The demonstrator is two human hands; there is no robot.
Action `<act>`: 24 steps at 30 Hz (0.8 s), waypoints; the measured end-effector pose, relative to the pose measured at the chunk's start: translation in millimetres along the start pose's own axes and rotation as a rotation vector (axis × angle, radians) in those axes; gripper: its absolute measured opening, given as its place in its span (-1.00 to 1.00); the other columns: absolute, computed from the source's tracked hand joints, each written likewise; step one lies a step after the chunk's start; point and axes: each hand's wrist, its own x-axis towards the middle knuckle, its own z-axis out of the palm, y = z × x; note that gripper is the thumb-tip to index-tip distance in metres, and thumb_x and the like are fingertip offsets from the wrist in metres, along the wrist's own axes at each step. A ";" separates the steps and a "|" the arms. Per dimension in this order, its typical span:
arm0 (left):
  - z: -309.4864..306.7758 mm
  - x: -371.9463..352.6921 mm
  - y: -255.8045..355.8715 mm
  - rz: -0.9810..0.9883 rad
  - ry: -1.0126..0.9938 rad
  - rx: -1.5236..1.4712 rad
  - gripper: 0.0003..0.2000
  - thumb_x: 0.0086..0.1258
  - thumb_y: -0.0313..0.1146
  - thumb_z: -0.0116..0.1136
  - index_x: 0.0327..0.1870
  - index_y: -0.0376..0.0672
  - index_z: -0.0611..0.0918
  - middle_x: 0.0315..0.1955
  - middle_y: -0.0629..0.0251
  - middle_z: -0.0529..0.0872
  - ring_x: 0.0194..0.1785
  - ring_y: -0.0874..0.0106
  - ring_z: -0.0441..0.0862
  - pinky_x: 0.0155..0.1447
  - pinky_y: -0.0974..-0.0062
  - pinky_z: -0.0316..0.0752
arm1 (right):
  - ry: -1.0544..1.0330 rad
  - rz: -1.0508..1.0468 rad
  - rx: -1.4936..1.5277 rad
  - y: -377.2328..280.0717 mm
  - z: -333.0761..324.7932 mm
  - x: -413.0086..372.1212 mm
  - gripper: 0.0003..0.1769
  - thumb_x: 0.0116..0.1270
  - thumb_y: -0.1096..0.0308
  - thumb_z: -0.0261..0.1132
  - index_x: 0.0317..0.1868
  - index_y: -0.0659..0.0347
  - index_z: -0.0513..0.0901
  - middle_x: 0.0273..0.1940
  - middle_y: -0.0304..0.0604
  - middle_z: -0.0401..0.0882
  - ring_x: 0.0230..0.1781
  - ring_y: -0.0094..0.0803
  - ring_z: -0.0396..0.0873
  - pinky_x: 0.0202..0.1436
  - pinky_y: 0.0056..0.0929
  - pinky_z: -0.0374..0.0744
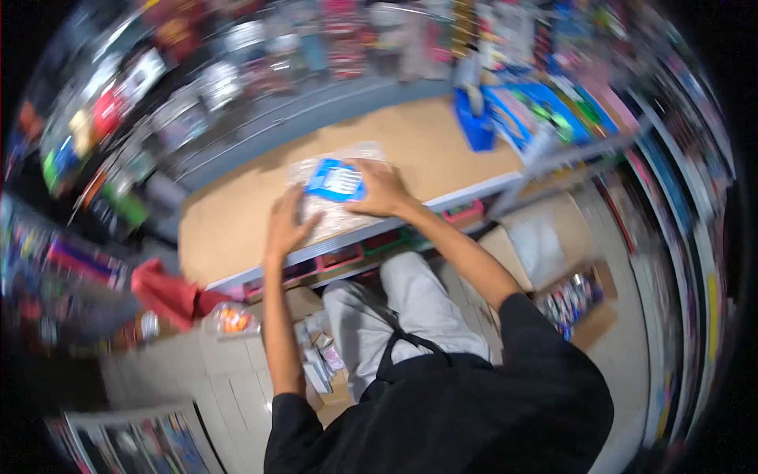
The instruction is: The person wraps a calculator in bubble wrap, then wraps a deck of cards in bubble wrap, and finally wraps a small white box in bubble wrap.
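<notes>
On the wooden shelf top lies a clear, crinkled plastic sheet (pixel 335 217), possibly bubble wrap. A small blue packet (pixel 322 182) with a white printed label rests on it. My right hand (pixel 379 188) grips the packet's right side, thumb at the near edge and fingers over the far edge. My left hand (pixel 288 225) is at the left edge of the plastic, thumb and fingers apart, touching the sheet beside the packet. Motion blur hides the fine print on the label.
A blue holder (pixel 474 122) with a tape roll stands at the back right of the shelf top (pixel 229 225), near colourful flat packs (pixel 545 110). Packaged goods hang behind. Open cardboard boxes (pixel 596 304) sit on the floor at right. Red cloth (pixel 170 292) hangs at left.
</notes>
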 end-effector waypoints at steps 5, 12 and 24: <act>-0.3 3.8 11.4 0.000 -0.007 -0.114 -0.36 0.36 -0.18 0.36 0.40 -0.27 0.46 0.36 -0.04 0.51 0.42 0.07 0.44 0.48 0.18 0.30 | 0.372 -0.026 0.196 2.1 -22.9 -44.7 -0.09 -0.12 -0.06 0.62 0.22 0.17 0.49 0.17 0.13 0.59 0.20 0.06 0.56 0.29 -0.09 0.49; -1.3 3.9 6.9 0.037 -0.067 -0.033 -0.44 0.48 -0.27 0.23 0.43 -0.30 0.42 0.42 -0.01 0.45 0.49 0.08 0.35 0.54 0.18 0.19 | 0.376 0.185 0.246 29.6 -76.9 -119.4 -0.17 -0.09 0.05 0.61 0.14 0.22 0.45 0.15 0.11 0.53 0.20 0.04 0.51 0.27 -0.09 0.47; -1.5 5.3 11.4 0.008 -0.101 -0.024 -0.44 0.54 -0.29 0.15 0.46 -0.38 0.35 0.43 -0.12 0.41 0.50 0.05 0.33 0.55 0.16 0.17 | 0.962 0.651 -0.190 77.1 -140.1 -373.1 -0.33 -0.10 0.22 0.67 0.01 0.17 0.54 0.12 0.02 0.53 0.23 -0.11 0.48 0.31 -0.16 0.43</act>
